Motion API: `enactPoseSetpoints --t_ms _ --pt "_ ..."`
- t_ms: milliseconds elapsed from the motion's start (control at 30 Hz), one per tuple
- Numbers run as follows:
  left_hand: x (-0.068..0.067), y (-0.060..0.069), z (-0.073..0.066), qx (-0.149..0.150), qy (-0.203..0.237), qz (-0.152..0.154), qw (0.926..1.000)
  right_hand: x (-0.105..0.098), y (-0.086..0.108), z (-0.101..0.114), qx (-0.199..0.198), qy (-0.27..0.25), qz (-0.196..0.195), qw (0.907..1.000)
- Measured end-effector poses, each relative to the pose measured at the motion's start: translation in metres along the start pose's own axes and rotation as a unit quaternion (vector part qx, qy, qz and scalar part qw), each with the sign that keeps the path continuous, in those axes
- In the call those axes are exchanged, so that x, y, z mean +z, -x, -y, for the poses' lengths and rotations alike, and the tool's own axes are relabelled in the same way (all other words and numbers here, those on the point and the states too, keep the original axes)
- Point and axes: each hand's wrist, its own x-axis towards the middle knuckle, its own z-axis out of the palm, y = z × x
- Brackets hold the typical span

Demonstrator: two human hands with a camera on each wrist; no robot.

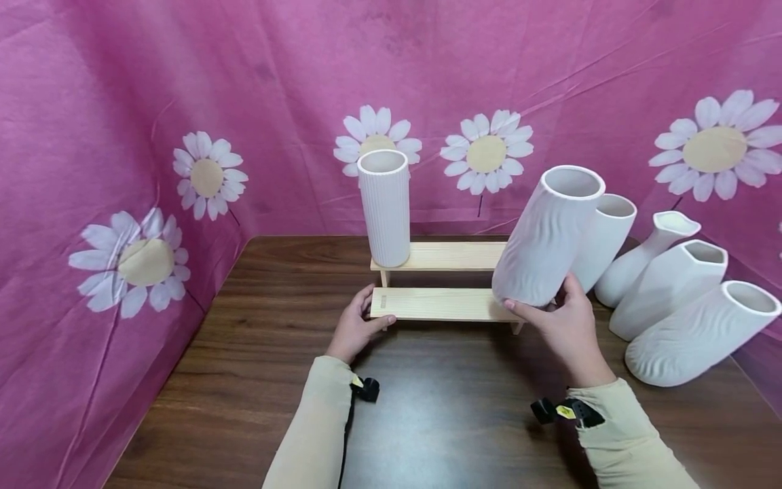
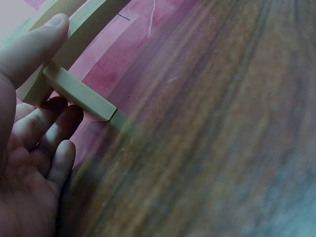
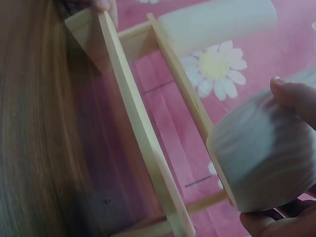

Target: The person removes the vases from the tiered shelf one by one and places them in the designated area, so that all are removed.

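Note:
My right hand [image 1: 566,334] grips the lower part of a white vase with wavy relief [image 1: 548,238], thumb on one side and fingers on the other. The vase tilts to the right, over the right end of a two-tier wooden stand [image 1: 440,303]. In the right wrist view, the vase's base [image 3: 266,153] is by the upper shelf; whether they touch I cannot tell. My left hand [image 1: 356,326] holds the left end of the lower shelf, thumb on top and fingers at its end and underneath. A ribbed white cylinder vase [image 1: 386,210] stands upright on the upper shelf's left end.
On the right of the brown wooden table [image 1: 244,380] are several white vases: a smooth one [image 1: 601,241] partly behind the held vase, a narrow-necked one [image 1: 644,255], an angular one [image 1: 668,288] and a wavy one [image 1: 696,336]. A pink daisy-print cloth [image 1: 293,81] hangs behind.

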Motion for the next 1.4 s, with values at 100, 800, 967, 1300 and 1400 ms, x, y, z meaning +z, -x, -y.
enactPoseSetpoints --t_ms 100,800,967,1300,1400 --pt "0.000 0.001 -0.002 0.001 -0.005 0.003 1.0000 -0.003 0.001 -0.006 0.008 -0.009 -0.019 0.9998" --pt "0.001 -0.016 0.038 0.005 -0.012 -0.015 0.9998 -0.027 0.007 -0.030 0.064 0.001 -0.036 0.9973" --pt "0.001 -0.016 0.037 0.019 -0.012 -0.017 0.9996 -0.030 0.010 -0.034 0.083 0.023 -0.048 0.9952" --pt "0.002 -0.015 0.038 0.013 0.000 -0.014 0.9998 -0.036 0.019 -0.039 0.124 0.020 -0.072 0.9895" --pt "0.001 -0.015 0.038 0.018 -0.004 -0.017 0.9997 -0.037 0.019 -0.039 0.129 0.008 -0.081 0.9884"
